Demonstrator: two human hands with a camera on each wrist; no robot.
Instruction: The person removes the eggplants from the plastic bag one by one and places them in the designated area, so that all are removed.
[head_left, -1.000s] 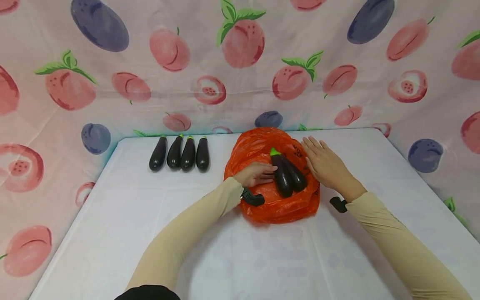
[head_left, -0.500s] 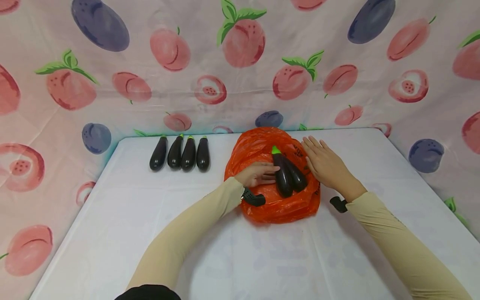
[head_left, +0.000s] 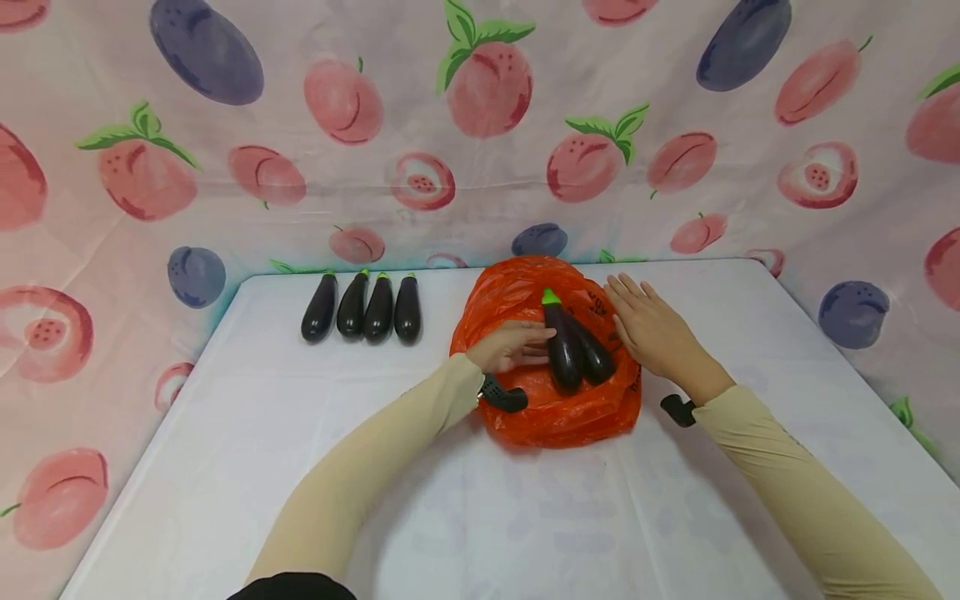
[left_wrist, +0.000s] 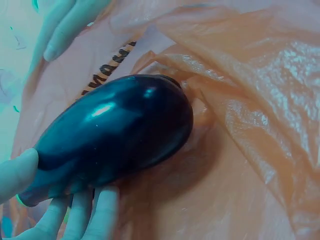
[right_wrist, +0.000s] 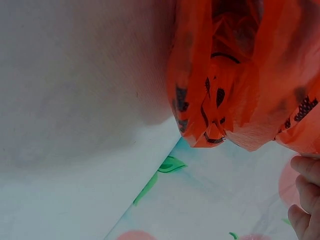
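My left hand (head_left: 512, 346) pinches a dark purple eggplant (head_left: 564, 350) near its green-capped stem end. In the left wrist view, the thumb is on one side of this eggplant (left_wrist: 120, 125) and the fingers (left_wrist: 105, 215) are on the other. A second eggplant (head_left: 596, 357) lies right beside it, both over the crumpled red-orange plastic bag (head_left: 555, 427). Against the bag's right side rests my right hand (head_left: 651, 329), its fingers straight and together. The right wrist view has that side of the bag (right_wrist: 240, 105) with black print, and the right fingertips (right_wrist: 305, 200) at its edge.
Several more eggplants (head_left: 377, 308) lie in a row at the back left of the white-covered table (head_left: 247, 467). Behind the table hangs a fruit-patterned cloth (head_left: 420, 100).
The eggplant in my left hand has turned slightly, its stem end a little farther from me and its fat end a little to the left. The right hand stays in place.
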